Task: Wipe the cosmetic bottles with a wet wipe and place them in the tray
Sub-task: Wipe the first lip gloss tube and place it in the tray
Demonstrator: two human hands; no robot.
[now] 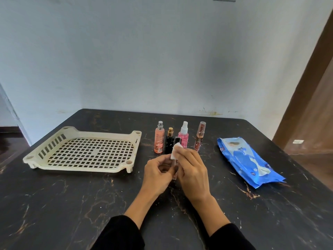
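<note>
I hold a small clear tube (175, 164) with a black cap upright between both hands, above the table (234, 204). My left hand (158, 173) grips the lower body of the tube with curled fingers. My right hand (191, 170) presses a white wet wipe (175, 149) against the upper part of the tube, fingers curled around the wipe. Just beyond the hands stand four bottles in a row: an orange spray bottle (159, 139), a black bottle (169, 144) with a gold cap, a pink spray bottle (183, 138) and a slim copper-toned tube (200, 137). The cream perforated tray (36, 157) lies well to the left of my left hand. The blue wet-wipe pack (246, 161) lies to the right of my right hand.
</note>
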